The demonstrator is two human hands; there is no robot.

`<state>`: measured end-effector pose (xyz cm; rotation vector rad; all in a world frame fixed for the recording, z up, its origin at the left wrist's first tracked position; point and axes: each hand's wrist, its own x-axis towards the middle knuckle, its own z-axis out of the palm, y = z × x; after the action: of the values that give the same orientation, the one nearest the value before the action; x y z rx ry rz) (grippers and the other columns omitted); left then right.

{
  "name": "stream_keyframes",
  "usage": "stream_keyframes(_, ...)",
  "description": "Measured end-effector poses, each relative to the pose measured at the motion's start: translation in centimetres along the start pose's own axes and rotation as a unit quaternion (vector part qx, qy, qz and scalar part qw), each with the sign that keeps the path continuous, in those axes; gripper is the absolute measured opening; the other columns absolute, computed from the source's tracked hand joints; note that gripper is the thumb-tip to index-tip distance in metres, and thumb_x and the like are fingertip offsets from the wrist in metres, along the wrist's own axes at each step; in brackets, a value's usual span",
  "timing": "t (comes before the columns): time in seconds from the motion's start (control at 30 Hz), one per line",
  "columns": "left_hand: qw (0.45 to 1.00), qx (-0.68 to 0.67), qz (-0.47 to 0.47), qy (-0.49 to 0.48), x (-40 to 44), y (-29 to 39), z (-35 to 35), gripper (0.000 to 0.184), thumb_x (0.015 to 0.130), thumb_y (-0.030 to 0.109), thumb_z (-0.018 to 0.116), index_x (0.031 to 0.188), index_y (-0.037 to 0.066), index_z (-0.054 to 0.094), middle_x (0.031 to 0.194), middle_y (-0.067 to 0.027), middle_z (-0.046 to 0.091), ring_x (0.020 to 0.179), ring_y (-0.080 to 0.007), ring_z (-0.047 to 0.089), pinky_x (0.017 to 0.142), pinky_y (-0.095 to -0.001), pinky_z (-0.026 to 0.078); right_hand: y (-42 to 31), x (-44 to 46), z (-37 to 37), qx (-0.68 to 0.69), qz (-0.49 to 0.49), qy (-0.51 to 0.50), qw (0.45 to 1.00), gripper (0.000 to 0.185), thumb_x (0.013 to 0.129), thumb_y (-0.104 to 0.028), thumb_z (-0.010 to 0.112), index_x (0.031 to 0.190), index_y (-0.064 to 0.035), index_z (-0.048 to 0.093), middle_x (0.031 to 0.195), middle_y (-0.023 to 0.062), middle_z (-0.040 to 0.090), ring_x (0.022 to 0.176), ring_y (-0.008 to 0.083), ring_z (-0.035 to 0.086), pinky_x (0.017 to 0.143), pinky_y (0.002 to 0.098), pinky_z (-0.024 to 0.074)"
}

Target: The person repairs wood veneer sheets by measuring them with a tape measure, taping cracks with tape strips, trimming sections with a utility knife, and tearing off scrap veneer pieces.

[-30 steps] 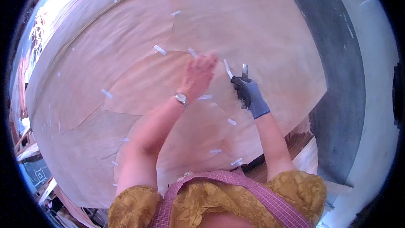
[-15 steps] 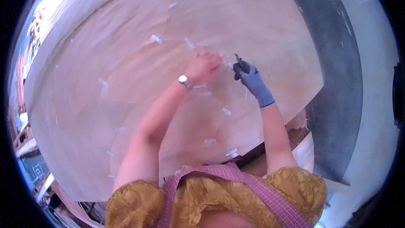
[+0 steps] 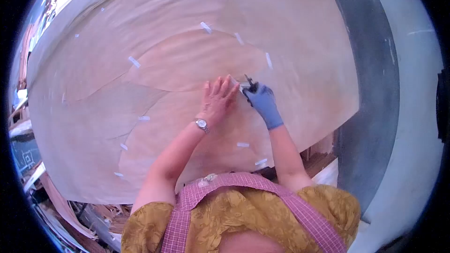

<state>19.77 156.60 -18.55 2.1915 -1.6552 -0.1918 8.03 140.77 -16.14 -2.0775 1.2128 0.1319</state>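
Observation:
A large thin tan sheet, which looks like wood veneer (image 3: 309,65), spreads out under both hands. My bare left hand (image 3: 218,100) lies on it, fingers spread, with a watch (image 3: 201,123) at the wrist. A small whitish strip (image 3: 235,82) shows at its fingertips. My right hand (image 3: 262,99), in a blue-grey glove with dark fingertips, is closed on a small dark tool (image 3: 250,82) just right of the left fingers. The tool's kind is hard to make out. Several short pieces of white tape (image 3: 206,27) stick to the sheet along curved seams.
A dark grey band (image 3: 375,65) runs along the sheet's right side, with a pale surface (image 3: 417,65) beyond it. Wood scraps (image 3: 105,213) lie at the lower left. More brown wood (image 3: 318,161) shows under the sheet's edge near my right forearm.
Both hands have come nearer my body and closer together. My left hand has gone from bunched fingers to lying spread. In view, the sheet's seams and tape have shifted.

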Motion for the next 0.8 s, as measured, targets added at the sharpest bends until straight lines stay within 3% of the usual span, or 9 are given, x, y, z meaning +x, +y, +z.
stream_keyframes(0.07,1.000,0.009,-0.012,-0.026,0.4,0.2,-0.2,0.067,0.086,0.032,0.062,0.148,0.020,0.038,0.152,-0.0142,0.032,0.138,-0.0341,0.033,0.106,-0.0611,0.027,-0.8,-3.1,-1.0,0.191,0.094,-0.042,0.976,0.032,0.088,-0.032,0.066,0.087,-0.0008,0.065,0.070,0.0139,0.068,0.066,0.0272,0.068,0.065,0.0386,0.0531)
stream_keyframes(0.17,0.999,0.028,-0.008,-0.026,-0.1,0.3,0.8,0.067,0.085,0.034,0.063,0.147,0.020,0.039,0.152,-0.0135,0.032,0.138,-0.0349,0.031,0.106,-0.0627,0.027,1.6,-4.7,2.9,0.300,0.075,0.028,0.951,0.022,0.092,-0.025,0.064,0.086,-0.0046,0.067,0.062,0.0022,0.063,0.050,0.0074,0.053,0.047,0.0246,0.0415)
stream_keyframes(0.27,1.000,0.019,-0.009,-0.017,0.3,0.1,0.3,0.067,0.085,0.031,0.063,0.146,0.019,0.039,0.152,-0.0135,0.033,0.139,-0.0337,0.031,0.107,-0.0613,0.027,1.3,-6.0,2.9,0.152,0.067,0.025,0.986,0.017,0.094,-0.020,0.062,0.090,-0.0039,0.065,0.067,0.0018,0.064,0.050,0.0061,0.050,0.045,0.0240,0.0388)
stream_keyframes(0.4,0.996,-0.090,0.004,-0.007,-1.1,-1.3,-2.0,0.064,0.085,0.019,0.061,0.145,0.013,0.039,0.150,-0.0144,0.037,0.138,-0.0309,0.033,0.111,-0.0540,0.027,-0.7,-6.4,2.9,0.233,-0.068,0.078,0.967,0.010,0.097,-0.011,0.056,0.103,-0.0045,0.063,0.076,0.0027,0.066,0.050,0.0042,0.047,0.045,0.0208,0.0360)
stream_keyframes(0.5,0.977,-0.149,-0.089,0.122,-5.5,-4.3,-2.5,0.063,0.083,0.008,0.057,0.144,0.010,0.041,0.147,-0.0137,0.043,0.134,-0.0290,0.038,0.109,-0.0474,0.030,-7.1,-4.7,3.9,0.336,-0.063,-0.081,0.936,0.011,0.097,-0.012,0.058,0.104,-0.0049,0.064,0.076,0.0023,0.066,0.050,0.0036,0.047,0.045,0.0200,0.0358)
stream_keyframes(0.57,0.949,-0.092,-0.236,0.188,-10.7,-5.5,-3.6,0.062,0.081,0.003,0.056,0.142,0.009,0.043,0.144,-0.0109,0.047,0.128,-0.0287,0.044,0.105,-0.0444,0.032,-11.7,-4.0,6.5,0.367,-0.102,-0.155,0.911,0.016,0.095,-0.016,0.060,0.099,-0.0014,0.063,0.076,0.0033,0.068,0.055,0.0086,0.054,0.051,0.0247,0.0434)
stream_keyframes(0.63,0.919,-0.055,-0.341,0.189,-13.4,-6.4,-5.9,0.061,0.082,0.005,0.056,0.141,0.011,0.046,0.144,-0.0073,0.047,0.124,-0.0264,0.046,0.103,-0.0421,0.033,-15.3,-3.4,8.8,0.343,-0.093,-0.231,0.906,0.017,0.095,-0.018,0.061,0.098,-0.0014,0.063,0.075,0.0035,0.068,0.053,0.0088,0.053,0.048,0.0253,0.0421)
stream_keyframes(0.77,0.944,0.041,-0.287,0.158,-13.9,-8.2,-6.6,0.057,0.084,0.008,0.054,0.140,0.010,0.048,0.144,-0.0053,0.047,0.128,-0.0251,0.043,0.105,-0.0432,0.029,-15.3,-2.0,13.6,0.262,-0.026,-0.256,0.930,0.020,0.093,-0.022,0.063,0.095,-0.0024,0.064,0.076,0.0039,0.068,0.054,0.0084,0.054,0.047,0.0257,0.0417)
stream_keyframes(0.8,0.957,0.061,-0.247,0.139,-13.2,-8.7,-6.4,0.056,0.084,0.009,0.054,0.140,0.010,0.048,0.145,-0.0051,0.047,0.130,-0.0249,0.042,0.106,-0.0440,0.029,-15.3,-2.1,14.1,0.268,-0.012,-0.239,0.933,0.020,0.091,-0.023,0.065,0.092,-0.0026,0.063,0.077,0.0089,0.069,0.058,0.0128,0.060,0.051,0.0306,0.0464)
